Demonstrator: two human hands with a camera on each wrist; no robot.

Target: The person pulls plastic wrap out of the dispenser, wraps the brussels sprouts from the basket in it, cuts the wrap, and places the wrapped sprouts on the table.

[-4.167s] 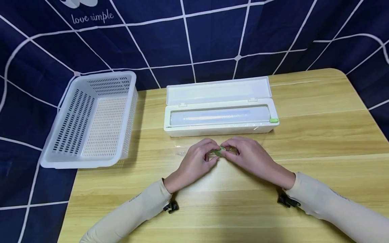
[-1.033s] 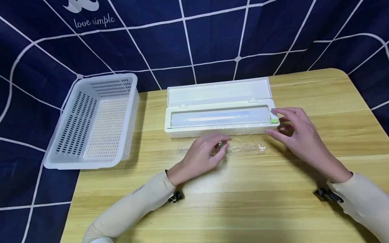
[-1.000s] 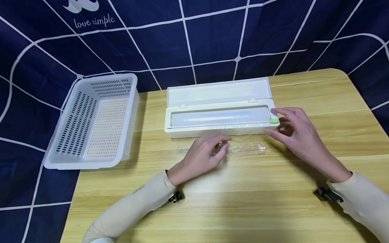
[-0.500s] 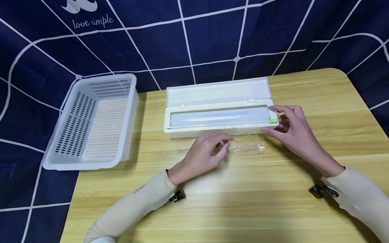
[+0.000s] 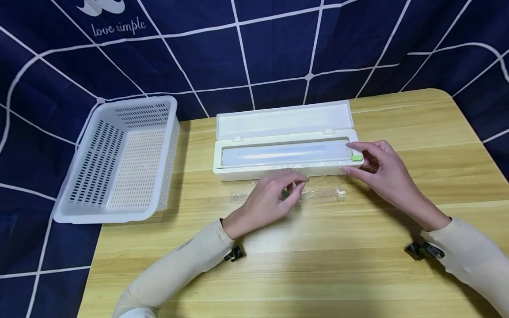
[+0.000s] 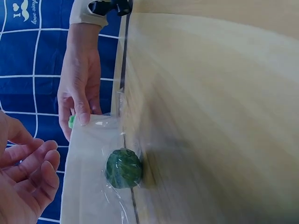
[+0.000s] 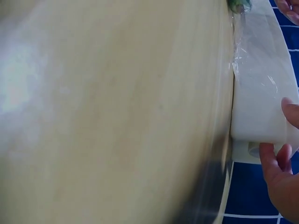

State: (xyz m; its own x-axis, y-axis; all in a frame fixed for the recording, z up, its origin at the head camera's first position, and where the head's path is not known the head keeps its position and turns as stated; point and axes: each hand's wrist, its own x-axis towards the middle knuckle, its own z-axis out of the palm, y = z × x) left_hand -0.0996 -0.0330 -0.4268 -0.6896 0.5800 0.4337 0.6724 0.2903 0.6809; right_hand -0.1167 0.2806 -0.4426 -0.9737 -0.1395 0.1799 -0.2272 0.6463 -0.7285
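Note:
A white cling film box lies with its lid up, a roll of clear film inside. My right hand holds its right end, thumb at the front face and index finger at the top near the green slider. My left hand hovers in front of the box with loosely bent fingers and nothing between them. Beneath it, mostly hidden in the head view, is a round dark green thing under clear film. Crumpled film stretches out to both sides of it.
A white perforated plastic basket stands at the left edge of the wooden table. Behind the table hangs a dark blue cloth with white lines.
Four seconds ago both hands pinched the green thing. My right hand has since gone right to the box end, its index finger shifting inward lately. The left hand has loosened its fingers above the green thing.

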